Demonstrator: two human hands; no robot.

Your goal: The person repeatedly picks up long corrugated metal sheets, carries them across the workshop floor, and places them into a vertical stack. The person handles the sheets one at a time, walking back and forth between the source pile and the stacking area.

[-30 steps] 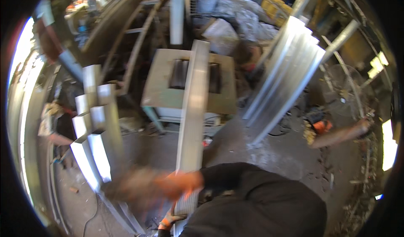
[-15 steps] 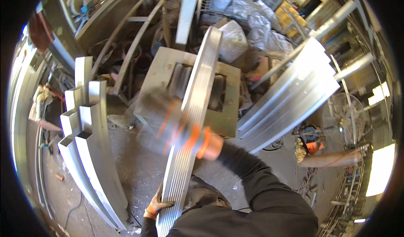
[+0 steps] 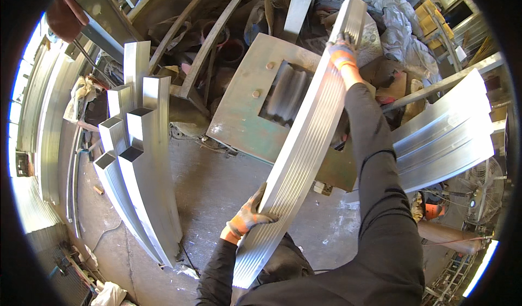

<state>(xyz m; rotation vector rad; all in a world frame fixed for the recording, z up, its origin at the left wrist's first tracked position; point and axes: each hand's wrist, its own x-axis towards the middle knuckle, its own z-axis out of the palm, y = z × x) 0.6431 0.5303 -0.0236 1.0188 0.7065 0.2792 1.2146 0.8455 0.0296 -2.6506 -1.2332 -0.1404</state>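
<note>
I hold a long ribbed metal downspout section [image 3: 304, 143], silver and rectangular, running from near my waist up toward the top right. My left hand [image 3: 249, 217], in an orange and grey glove, grips its near left edge. My right hand [image 3: 342, 53], gloved the same way, grips it close to the far end, arm stretched out in a black sleeve. The section passes over a green-grey steel machine table [image 3: 244, 115] with a corrugated forming slot [image 3: 285, 91].
Several finished rectangular metal tubes [image 3: 138, 164] lean upright at the left on the concrete floor. Curved ribbed sheets [image 3: 440, 143] lie at the right, next to a floor fan [image 3: 478, 189]. Steel frames, scrap and bags crowd the back.
My right hand has slid from the middle of the section up to its far end. The section now lies more tilted to the right, and my left hand keeps its grip near the close end.
</note>
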